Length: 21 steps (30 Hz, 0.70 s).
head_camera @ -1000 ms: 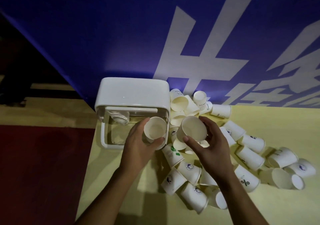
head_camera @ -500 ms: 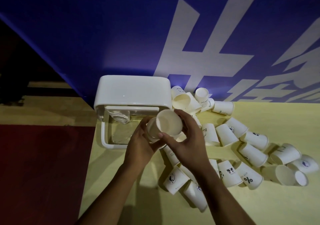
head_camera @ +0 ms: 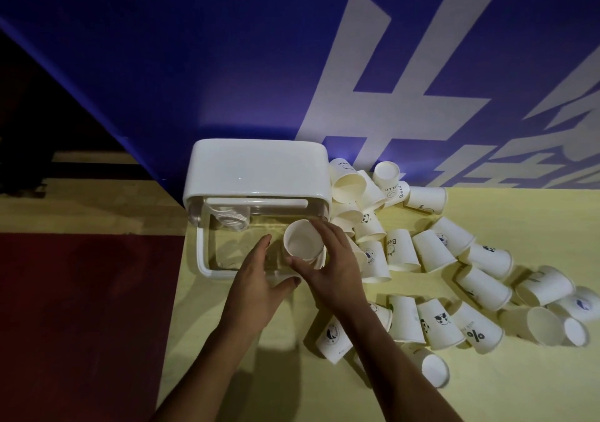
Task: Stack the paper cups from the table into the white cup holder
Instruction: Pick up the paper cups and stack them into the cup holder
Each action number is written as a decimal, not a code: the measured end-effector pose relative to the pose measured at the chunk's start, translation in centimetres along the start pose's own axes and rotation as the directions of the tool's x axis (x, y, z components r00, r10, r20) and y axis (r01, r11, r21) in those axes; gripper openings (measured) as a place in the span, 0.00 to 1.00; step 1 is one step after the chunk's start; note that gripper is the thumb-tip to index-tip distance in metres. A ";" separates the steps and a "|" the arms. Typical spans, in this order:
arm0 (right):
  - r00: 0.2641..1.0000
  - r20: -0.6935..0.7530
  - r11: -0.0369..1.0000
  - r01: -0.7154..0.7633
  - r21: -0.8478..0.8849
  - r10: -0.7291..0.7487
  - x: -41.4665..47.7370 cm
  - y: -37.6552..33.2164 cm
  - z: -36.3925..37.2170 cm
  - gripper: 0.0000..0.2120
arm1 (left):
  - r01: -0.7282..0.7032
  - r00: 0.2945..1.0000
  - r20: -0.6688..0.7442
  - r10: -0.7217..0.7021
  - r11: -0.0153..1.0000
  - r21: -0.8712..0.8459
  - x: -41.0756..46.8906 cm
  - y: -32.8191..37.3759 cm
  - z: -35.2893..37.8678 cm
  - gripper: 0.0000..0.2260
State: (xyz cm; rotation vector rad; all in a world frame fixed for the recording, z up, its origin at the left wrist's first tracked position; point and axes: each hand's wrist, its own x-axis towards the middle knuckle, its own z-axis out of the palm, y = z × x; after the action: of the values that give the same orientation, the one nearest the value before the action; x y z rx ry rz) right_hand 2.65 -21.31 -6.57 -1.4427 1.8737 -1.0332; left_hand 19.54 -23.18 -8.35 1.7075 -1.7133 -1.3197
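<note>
Over the right front of the white cup holder (head_camera: 256,168), a paper cup (head_camera: 303,243) is sitting mouth-up in my right hand (head_camera: 331,272), fingers curling round it, my left hand (head_camera: 256,285) hovering just beside, fingers relaxed and spread, holding nothing, loose cups (head_camera: 433,249) lying scattered rightward on the yellow table (head_camera: 519,389).

L hand (head_camera: 259,287) palm down, fingers straight & loose, thumb splayed out toward my R hand (head_camera: 331,272), holding nothing. R fingers (head_camera: 328,236) curl over the far side of a paper cup (head_camera: 302,243), thumb on the near side, gripping it w/ its mouth facing me. Both forearms bare, angling in from below, wrists close, not crossed.
</note>
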 end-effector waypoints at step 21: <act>0.941 0.228 0.966 -0.229 -0.116 0.251 -2.2 1.6 0.1 0.42 | -0.073 0.951 0.304 0.050 0.995 0.065 1.7 0.3 -0.2 0.38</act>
State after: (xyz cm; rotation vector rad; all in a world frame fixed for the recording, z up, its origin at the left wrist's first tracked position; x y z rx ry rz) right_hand 2.47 -19.05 -8.05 -1.2829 1.8776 -0.6358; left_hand 19.27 -24.87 -8.58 1.5385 -1.9894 -1.5717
